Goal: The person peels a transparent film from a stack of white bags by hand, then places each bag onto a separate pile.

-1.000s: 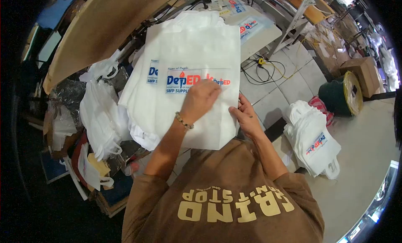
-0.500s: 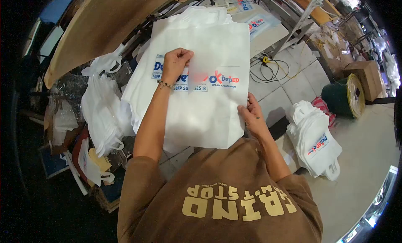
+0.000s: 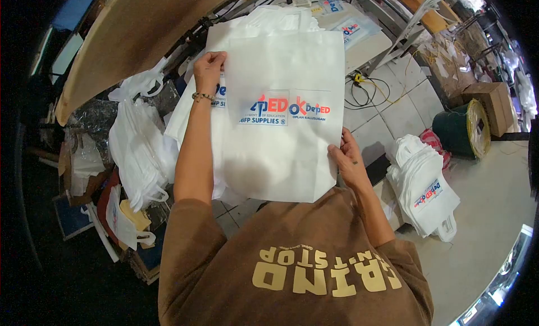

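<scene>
A white fabric bag [image 3: 281, 163] with blue and red DepED lettering is held up in front of my torso. My right hand [image 3: 348, 157] pinches its right edge low down, thumb on the front face. At the upper left edge, my left hand [image 3: 209, 69] is closed with fingertips pinched on the bag's border. Behind the held bag lies a stack of similar white bags [image 3: 281, 18], their top edges fanned out. Part of another print shows under my left wrist.
To the left hang white handled bags [image 3: 137, 152] by cluttered boxes. On the right are a pile of printed bags [image 3: 424, 185], a green spool [image 3: 457, 129] and a cardboard box [image 3: 491, 107]. Black cables [image 3: 368, 93] lie on the tiles. A curved wooden panel [image 3: 112, 51] stands upper left.
My left hand has moved left and up from the print to the bag's upper left edge. The bag and my right hand have shifted slightly right.
</scene>
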Tool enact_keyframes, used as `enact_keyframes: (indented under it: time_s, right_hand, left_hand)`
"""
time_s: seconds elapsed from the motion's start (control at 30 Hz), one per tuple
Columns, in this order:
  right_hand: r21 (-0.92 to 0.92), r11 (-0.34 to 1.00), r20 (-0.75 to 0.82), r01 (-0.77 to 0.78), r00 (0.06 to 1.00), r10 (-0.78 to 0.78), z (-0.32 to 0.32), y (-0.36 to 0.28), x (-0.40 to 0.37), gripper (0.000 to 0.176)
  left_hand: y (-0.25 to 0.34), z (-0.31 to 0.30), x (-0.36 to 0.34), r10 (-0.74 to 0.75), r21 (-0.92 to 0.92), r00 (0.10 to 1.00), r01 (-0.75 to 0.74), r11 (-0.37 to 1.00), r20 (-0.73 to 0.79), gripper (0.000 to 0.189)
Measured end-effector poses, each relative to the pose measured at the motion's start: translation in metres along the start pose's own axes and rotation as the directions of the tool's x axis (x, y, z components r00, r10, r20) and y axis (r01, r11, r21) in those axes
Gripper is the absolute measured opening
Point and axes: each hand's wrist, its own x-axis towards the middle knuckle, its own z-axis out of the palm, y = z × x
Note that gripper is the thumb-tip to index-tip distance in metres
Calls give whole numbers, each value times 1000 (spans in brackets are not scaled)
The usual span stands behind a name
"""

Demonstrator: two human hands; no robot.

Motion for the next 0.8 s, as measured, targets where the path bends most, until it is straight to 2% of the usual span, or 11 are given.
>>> enact_keyframes:
  time_s: [0.33, 0.43, 0.5, 0.53, 0.57, 0.6, 0.63, 0.67, 0.7, 0.77, 0.8]
  right_hand:
    - [26, 1000, -20, -7, 1000, 8, 2, 0, 2, 43]
    - [-63, 996, -73, 56, 995, -61, 0, -6, 23, 47]
    - [54, 991, -203, -125, 970, 133, 6, -23, 52, 45]
    - [-29, 999, -156, 14, 988, -19, 4, -23, 68, 40]
    - [-110, 982, -99, 155, 981, -166, 3, -23, 79, 37]
    - [-189, 945, -95, 268, 953, -289, 5, -27, 81, 35]
    - [-278, 887, -84, 368, 911, -404, 6, -34, 80, 33]
    - [-309, 880, -125, 360, 902, -413, 8, -49, 66, 33]
    - [-208, 906, -200, 369, 891, -409, 8, -70, 41, 32]
    - [-77, 896, -380, 438, 818, -432, -23, -79, 8, 33]
    - [-132, 894, -446, 427, 780, -439, -51, -73, -7, 33]
  left_hand:
    - [-30, -51, 24, 2, -35, 976, -10, 999, -217, 22]
    - [-56, -112, 18, 16, 113, 955, 19, 993, -295, 21]
    - [-102, -185, 8, 124, 324, 964, -43, 945, -235, 25]
    - [-92, -215, -18, 82, 338, 941, 37, 940, -329, 28]
    - [-158, -284, -20, 359, 729, 903, -80, 680, -235, 30]
    - [-196, -338, -36, 424, 466, 819, -223, 856, -386, 25]
    - [-85, -323, -90, 122, 655, 900, 205, 727, -418, 24]
    - [-44, -334, -128, -36, 583, 938, 244, 775, -345, 26]
    - [-75, -383, -143, 47, 606, 979, 85, 791, -199, 28]
    - [-32, -382, -188, -39, 596, 996, 77, 799, -77, 27]
    - [-33, -398, -193, -156, 733, 988, 90, 675, 22, 27]
